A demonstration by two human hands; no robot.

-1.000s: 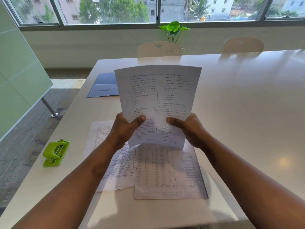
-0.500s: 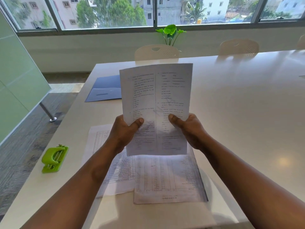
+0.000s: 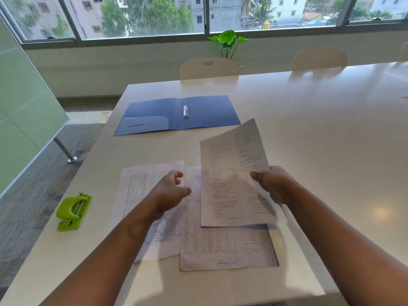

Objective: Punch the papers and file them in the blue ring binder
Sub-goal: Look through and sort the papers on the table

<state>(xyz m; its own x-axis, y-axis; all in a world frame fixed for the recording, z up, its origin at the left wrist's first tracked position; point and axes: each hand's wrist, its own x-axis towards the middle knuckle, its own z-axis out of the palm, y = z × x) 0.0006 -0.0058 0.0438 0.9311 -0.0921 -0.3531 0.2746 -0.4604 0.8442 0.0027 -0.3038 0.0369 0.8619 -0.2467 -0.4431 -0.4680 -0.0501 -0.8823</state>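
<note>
gripping nothing, the left hand (image 3: 171, 191) hangs above the table (image 3: 320, 133) with its fingers loosely curled and apart, while the right hand (image 3: 274, 185) pinches one printed sheet (image 3: 231, 180) by its right edge, thumb on top, lifted and tilted over the rest.

going left to right: the green hole punch (image 3: 74, 212) sits near the table's left edge, well apart from every paper, and nothing is in it. next lies a sheet with a table grid (image 3: 141, 191) flat on the surface, partly under the left forearm. just right of it, overlapping its edge, lies a second flat sheet (image 3: 227, 248), below the held one. farther back, the blue ring binder (image 3: 205, 113) lies open, its metal rings (image 3: 185, 109) bare; whether they are sprung open i cannot tell.

judging by this, the task is barely begun: no punched holes show in any sheet, though blur hides fine detail, and nothing is filed. all three sheets likely need punching, then threading on the rings.
</note>
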